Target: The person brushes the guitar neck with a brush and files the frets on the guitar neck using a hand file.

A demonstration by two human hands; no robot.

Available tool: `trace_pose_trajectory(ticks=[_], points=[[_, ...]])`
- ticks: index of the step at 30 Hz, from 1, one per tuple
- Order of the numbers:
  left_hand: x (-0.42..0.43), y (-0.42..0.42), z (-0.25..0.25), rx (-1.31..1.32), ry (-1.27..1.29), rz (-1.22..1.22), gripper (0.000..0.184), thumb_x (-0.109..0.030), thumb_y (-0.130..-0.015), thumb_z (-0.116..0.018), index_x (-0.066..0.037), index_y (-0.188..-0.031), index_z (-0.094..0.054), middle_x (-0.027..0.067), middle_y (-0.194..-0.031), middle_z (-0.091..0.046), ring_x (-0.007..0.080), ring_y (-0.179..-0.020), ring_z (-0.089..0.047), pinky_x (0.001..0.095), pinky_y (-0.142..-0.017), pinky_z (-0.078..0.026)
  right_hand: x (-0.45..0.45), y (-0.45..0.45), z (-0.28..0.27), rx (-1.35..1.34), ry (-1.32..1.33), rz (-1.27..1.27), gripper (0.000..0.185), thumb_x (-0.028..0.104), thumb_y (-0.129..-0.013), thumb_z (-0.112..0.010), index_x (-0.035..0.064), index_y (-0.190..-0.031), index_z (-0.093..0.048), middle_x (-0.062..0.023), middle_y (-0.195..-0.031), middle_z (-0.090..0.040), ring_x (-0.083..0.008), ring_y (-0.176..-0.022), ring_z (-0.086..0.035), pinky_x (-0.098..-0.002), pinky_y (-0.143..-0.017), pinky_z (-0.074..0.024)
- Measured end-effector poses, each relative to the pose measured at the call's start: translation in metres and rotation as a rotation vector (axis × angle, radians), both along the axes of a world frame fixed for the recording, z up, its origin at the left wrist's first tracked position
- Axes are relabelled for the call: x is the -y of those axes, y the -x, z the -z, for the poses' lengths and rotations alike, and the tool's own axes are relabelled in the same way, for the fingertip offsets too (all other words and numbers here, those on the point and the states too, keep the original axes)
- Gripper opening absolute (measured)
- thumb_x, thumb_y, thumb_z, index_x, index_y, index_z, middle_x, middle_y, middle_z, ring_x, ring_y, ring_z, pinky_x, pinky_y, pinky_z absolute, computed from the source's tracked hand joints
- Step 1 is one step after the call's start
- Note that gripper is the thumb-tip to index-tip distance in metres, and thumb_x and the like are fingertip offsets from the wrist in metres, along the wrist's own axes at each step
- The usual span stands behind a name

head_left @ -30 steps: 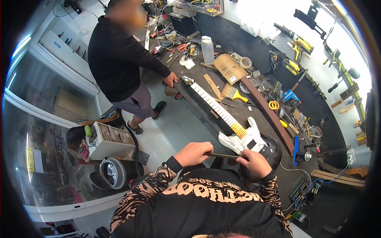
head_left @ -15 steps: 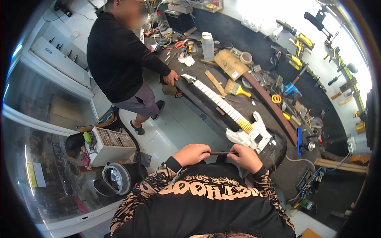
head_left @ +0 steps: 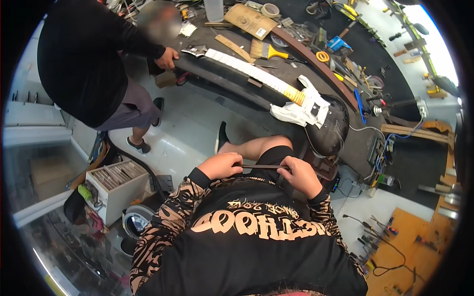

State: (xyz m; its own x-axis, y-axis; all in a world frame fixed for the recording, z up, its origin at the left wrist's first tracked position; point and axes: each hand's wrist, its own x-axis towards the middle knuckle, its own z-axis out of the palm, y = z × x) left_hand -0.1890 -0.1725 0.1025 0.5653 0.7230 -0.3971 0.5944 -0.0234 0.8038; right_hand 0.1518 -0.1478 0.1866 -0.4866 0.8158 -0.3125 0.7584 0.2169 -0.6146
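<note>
A thin, dark, narrow strip (head_left: 263, 166) stretches level between my two hands, in front of my chest. My left hand (head_left: 221, 166) has its fingers closed around one end. At the other end my right hand (head_left: 300, 177) pinches it between thumb and fingers. What the strip is exactly I cannot make out. Beyond my hands, an electric guitar (head_left: 307, 111) lies along the bench edge, its body wrapped in white covering. Its long neck (head_left: 247, 72) carries white tape, with a yellowish part near the body.
A co-worker in a dark top (head_left: 81, 54) stands at the far left, one hand (head_left: 167, 58) on the bench edge. The cluttered bench holds a brush (head_left: 266, 50), a tape roll (head_left: 270, 10) and a reddish-brown board (head_left: 316, 66). A white box (head_left: 116, 190) stands at lower left.
My view has tilted down and turned right, so the bench and co-worker sit further up and left. The strip stays between both hands. My leg and foot now show. The co-worker's head has dropped toward the bench.
</note>
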Motion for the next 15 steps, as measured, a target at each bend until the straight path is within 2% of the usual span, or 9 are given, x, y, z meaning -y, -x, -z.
trace_pose_trajectory(ticks=[2,6,9,15], points=[[0.003,-0.001,0.012,0.018,-0.076,0.031,0.033,-0.032,-0.106,-0.075,-0.004,-0.121,-0.075,0.0169,-0.117,-0.076,0.0396,-0.115,-0.072,0.0483,-0.100,-0.057,0.010,-0.003,-0.003,-0.012,0.004,0.044,0.025,0.025,-0.100,-0.083,0.0029,-0.104,-0.074,-0.0183,-0.101,-0.078,-0.0412,-0.096,-0.076,-0.0501,-0.084,-0.0585],[-0.008,0.002,-0.029,-0.070,-0.019,0.083,0.033,-0.035,-0.106,-0.075,-0.005,-0.120,-0.076,0.0168,-0.117,-0.076,0.0396,-0.115,-0.072,0.0496,-0.100,-0.057,0.012,-0.003,-0.019,-0.064,-0.008,0.088,0.024,0.024,-0.100,-0.083,0.0025,-0.104,-0.074,-0.0192,-0.102,-0.078,-0.0415,-0.097,-0.076,-0.0501,-0.085,-0.0586],[-0.021,0.006,-0.040,-0.071,-0.038,0.080,0.031,-0.033,-0.105,-0.075,-0.005,-0.119,-0.076,0.0179,-0.118,-0.078,0.0408,-0.117,-0.073,0.0507,-0.100,-0.058,0.001,-0.007,-0.030,-0.078,-0.018,0.107,0.024,0.026,-0.103,-0.080,0.0028,-0.106,-0.075,-0.0196,-0.102,-0.078,-0.0411,-0.098,-0.076,-0.0488,-0.085,-0.0589],[-0.053,-0.002,-0.049,-0.004,-0.057,0.008,0.030,-0.032,-0.106,-0.077,-0.003,-0.116,-0.075,0.0177,-0.113,-0.078,0.0398,-0.108,-0.074,0.0487,-0.094,-0.058,-0.025,-0.030,-0.028,-0.083,0.081,0.171,0.027,0.030,-0.107,-0.076,0.0033,-0.109,-0.074,-0.0185,-0.103,-0.078,-0.0394,-0.098,-0.076,-0.0462,-0.086,-0.0593]])
